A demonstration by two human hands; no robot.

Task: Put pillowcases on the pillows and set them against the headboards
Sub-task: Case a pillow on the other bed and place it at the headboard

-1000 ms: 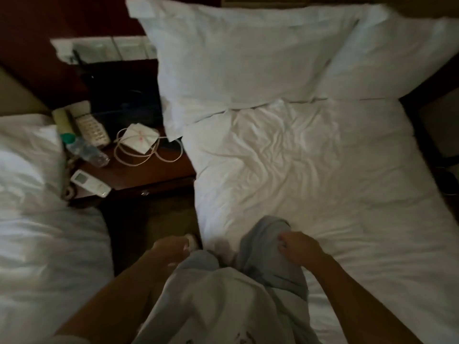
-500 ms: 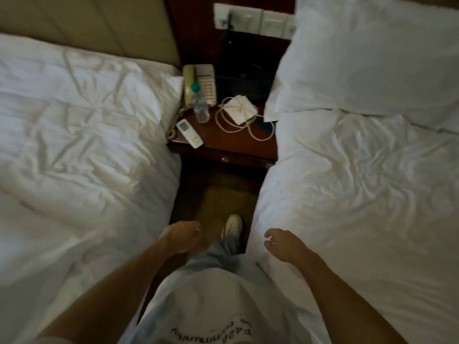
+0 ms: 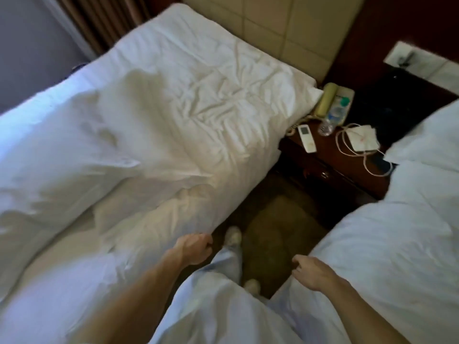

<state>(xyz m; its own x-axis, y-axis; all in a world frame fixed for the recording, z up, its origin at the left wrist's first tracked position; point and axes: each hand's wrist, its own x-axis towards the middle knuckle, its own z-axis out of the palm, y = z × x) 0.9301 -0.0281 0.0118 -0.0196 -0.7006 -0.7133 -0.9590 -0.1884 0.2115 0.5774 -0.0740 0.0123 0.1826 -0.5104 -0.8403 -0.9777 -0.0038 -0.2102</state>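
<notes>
Here, left hand (image 3: pixel 195 248) and right hand (image 3: pixel 313 273) hang between two beds (image 3: pixel 173 108).

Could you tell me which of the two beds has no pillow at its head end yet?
The left bed: it lies bare and wrinkled up to the beige headboard, while the right bed has a pillow beside the nightstand.

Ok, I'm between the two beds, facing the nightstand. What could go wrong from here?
The water bottle sits on the nightstand close to the left bed corner, so linen swung past could topple it. The white cable loops out to the nightstand's edge by the right bed and might snag.
</notes>
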